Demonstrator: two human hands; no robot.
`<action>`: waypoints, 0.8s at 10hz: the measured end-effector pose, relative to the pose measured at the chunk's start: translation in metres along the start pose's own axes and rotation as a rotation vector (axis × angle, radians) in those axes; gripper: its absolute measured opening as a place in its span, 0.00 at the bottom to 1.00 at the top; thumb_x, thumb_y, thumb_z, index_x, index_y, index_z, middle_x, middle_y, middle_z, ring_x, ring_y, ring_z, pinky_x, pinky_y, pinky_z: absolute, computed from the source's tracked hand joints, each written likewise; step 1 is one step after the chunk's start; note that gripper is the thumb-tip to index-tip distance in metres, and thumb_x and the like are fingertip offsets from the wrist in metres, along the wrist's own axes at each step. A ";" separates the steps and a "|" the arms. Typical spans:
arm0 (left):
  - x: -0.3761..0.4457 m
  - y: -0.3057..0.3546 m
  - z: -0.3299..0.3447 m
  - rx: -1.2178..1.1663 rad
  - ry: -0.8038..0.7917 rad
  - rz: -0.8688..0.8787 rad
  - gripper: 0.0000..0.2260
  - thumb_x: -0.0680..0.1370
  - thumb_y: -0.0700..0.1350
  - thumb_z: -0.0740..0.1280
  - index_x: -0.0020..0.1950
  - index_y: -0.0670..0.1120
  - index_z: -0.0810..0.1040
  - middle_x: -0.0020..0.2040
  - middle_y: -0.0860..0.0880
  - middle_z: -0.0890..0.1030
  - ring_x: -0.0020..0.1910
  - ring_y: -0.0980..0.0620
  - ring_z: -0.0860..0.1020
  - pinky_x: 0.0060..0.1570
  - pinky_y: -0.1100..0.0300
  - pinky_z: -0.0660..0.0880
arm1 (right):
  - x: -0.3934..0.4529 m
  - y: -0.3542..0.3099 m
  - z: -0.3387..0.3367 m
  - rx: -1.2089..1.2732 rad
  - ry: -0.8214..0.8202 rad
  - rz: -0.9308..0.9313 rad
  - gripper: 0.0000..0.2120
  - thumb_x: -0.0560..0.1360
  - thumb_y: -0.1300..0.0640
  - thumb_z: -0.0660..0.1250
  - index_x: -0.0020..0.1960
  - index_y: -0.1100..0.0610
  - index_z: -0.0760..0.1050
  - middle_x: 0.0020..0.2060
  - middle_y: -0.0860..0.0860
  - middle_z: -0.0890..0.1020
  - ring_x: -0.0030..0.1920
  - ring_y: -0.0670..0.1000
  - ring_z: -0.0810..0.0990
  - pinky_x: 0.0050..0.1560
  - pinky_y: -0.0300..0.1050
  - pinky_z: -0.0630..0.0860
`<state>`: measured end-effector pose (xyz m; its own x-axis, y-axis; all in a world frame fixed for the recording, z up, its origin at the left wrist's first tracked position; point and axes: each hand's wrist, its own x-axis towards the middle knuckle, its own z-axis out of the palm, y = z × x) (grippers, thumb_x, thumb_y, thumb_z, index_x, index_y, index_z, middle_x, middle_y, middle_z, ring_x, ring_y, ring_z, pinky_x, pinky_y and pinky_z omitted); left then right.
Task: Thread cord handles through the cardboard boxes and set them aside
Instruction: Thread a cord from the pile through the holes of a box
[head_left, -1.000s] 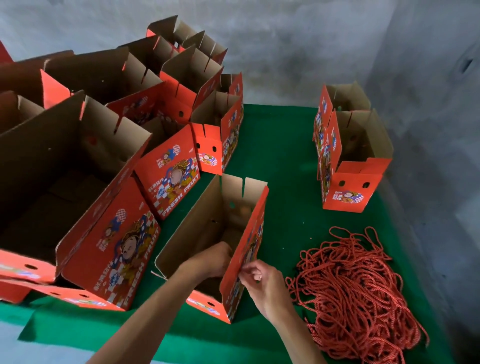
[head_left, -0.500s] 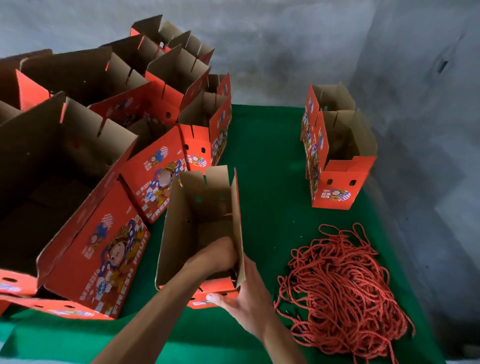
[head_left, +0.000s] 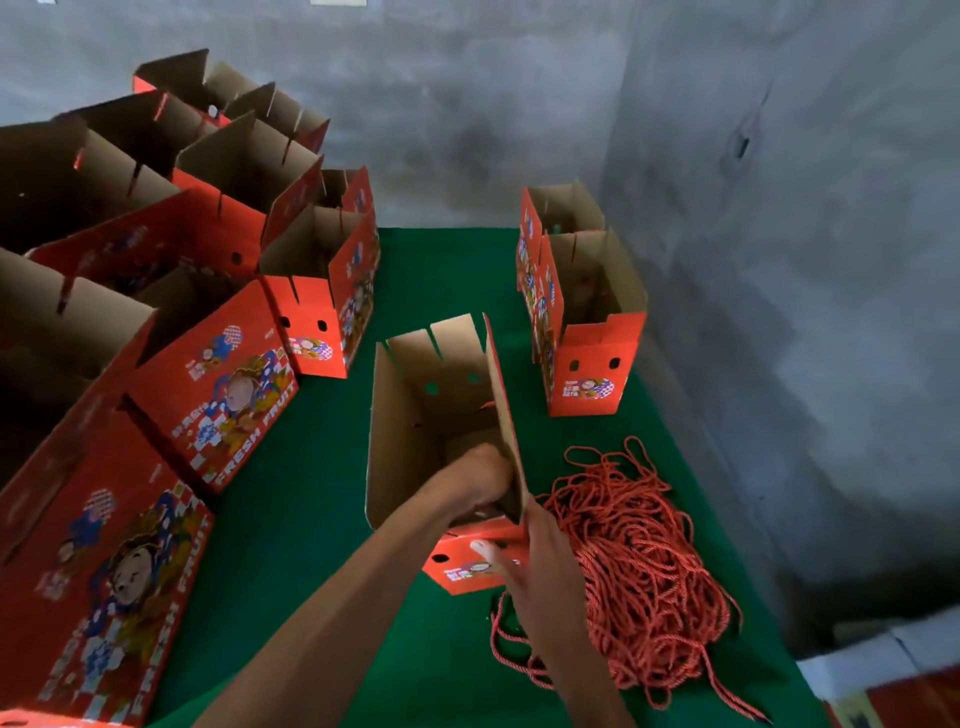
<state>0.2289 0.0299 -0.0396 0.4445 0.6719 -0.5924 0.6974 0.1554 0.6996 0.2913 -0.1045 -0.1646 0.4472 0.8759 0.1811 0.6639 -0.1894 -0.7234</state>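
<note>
Head view: left hand (head_left: 480, 475) reaches inside an open red cardboard box (head_left: 441, 415), grip hidden; right hand (head_left: 540, 566) presses its front, fingers relaxed. Red cord pile (head_left: 639, 566) remains; threading looks unfinished.

Left hand (head_left: 480, 475) curled; right hand (head_left: 540, 566) extended.

Premises present as a small packing or box-assembly workroom. Walls (head_left: 519, 104) are bare grey cement, stained and unfinished, meeting in a corner at right. The counter (head_left: 447, 270) is covered in green cloth. Many identical red printed fruit cartons (head_left: 218, 384), marked "FRESH FRUIT", stand open-topped in a crowded group at left, with two more cartons (head_left: 587, 332) set apart at right against the wall. A loose heap of red cord (head_left: 639, 561) lies in bulk on the cloth. Repeated stock and bulk material indicate batch work.
</note>
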 end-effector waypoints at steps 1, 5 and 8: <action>0.003 0.016 0.010 0.079 0.011 0.014 0.17 0.82 0.43 0.63 0.68 0.35 0.75 0.62 0.38 0.82 0.60 0.39 0.83 0.59 0.46 0.81 | 0.005 0.002 -0.004 0.114 0.036 0.101 0.31 0.77 0.33 0.66 0.75 0.44 0.66 0.65 0.43 0.74 0.62 0.45 0.77 0.59 0.45 0.78; -0.017 0.018 -0.013 0.720 -0.104 0.479 0.36 0.76 0.59 0.72 0.81 0.58 0.60 0.75 0.52 0.74 0.71 0.50 0.74 0.70 0.51 0.72 | -0.019 -0.002 0.021 -0.261 0.225 -0.168 0.14 0.77 0.49 0.73 0.61 0.52 0.81 0.56 0.53 0.81 0.52 0.54 0.81 0.49 0.50 0.81; -0.046 0.065 -0.007 0.951 -0.018 0.590 0.29 0.83 0.44 0.60 0.80 0.66 0.58 0.72 0.42 0.76 0.67 0.37 0.74 0.64 0.48 0.71 | -0.017 -0.032 0.010 -0.384 0.136 -0.081 0.35 0.72 0.42 0.75 0.76 0.35 0.64 0.71 0.66 0.73 0.61 0.61 0.82 0.58 0.51 0.82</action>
<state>0.2504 0.0143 0.0356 0.8503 0.4459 -0.2795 0.5172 -0.8064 0.2869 0.2566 -0.1085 -0.1511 0.4422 0.8332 0.3320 0.8641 -0.2965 -0.4067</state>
